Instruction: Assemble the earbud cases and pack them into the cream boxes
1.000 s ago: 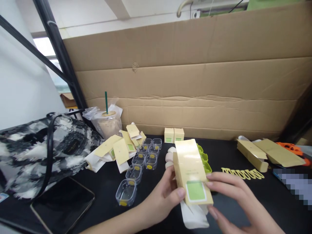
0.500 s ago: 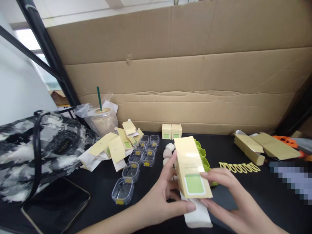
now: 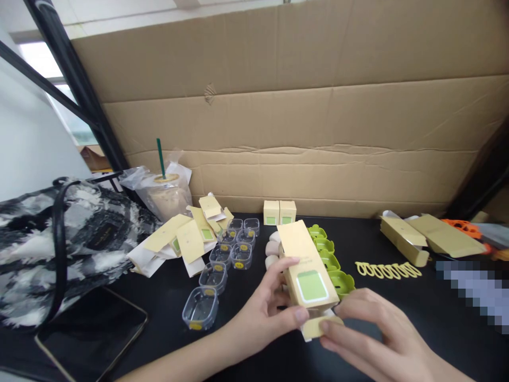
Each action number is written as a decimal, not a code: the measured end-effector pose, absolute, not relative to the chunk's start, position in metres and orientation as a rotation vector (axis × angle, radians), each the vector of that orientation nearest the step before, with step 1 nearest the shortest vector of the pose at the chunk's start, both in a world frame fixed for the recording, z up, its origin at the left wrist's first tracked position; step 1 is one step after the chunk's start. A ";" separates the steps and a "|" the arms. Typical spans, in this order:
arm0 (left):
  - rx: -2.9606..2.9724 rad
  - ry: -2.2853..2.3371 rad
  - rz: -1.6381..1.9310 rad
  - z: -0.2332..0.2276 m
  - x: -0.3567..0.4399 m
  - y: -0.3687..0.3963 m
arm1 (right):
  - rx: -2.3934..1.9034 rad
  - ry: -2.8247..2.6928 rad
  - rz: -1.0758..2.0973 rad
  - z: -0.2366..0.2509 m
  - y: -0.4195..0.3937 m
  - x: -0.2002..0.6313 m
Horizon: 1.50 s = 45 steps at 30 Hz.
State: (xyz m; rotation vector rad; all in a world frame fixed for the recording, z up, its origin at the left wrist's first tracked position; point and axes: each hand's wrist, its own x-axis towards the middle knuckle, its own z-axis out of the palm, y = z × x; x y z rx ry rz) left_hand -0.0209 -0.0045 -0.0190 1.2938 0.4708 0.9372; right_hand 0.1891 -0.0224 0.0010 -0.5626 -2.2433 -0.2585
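Head view: the flap (image 3: 312,329) on the box (image 3: 306,260) hung down before; now it bends up, so that end seems part folded. Left hand's (image 3: 267,313) grip is tight around the box, left of the green cups (image 3: 328,260); right hand (image 3: 379,331) pinches the flap.

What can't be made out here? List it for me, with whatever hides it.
All in the head view:
- Inside of the held box: hidden by its walls.
- Small print on that box: blurred.
- Number of pale stones: the box and left hand may cover more.
- Print on the yellow stickers: too small.
- Rest of the bag: cut off by the left edge.
- Purple thing: pixelated.
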 end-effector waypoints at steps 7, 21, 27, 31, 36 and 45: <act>1.322 0.426 0.963 -0.020 -0.021 -0.003 | -0.517 -2.306 -0.364 0.001 -0.021 0.192; 1.387 0.489 0.916 -0.029 -0.022 -0.004 | -0.694 -2.148 -0.124 -0.012 -0.020 0.194; 1.335 0.499 0.921 -0.033 -0.019 -0.003 | -0.703 -2.208 -0.386 -0.012 -0.011 0.198; 1.321 0.516 0.946 -0.035 -0.017 -0.003 | -0.648 -2.215 -0.437 -0.014 -0.011 0.199; 1.568 0.522 0.989 -0.035 -0.023 -0.008 | -0.842 -2.050 0.162 -0.009 -0.012 0.191; 1.754 0.407 1.036 -0.051 -0.025 -0.008 | -0.947 -1.871 0.796 0.024 0.030 0.218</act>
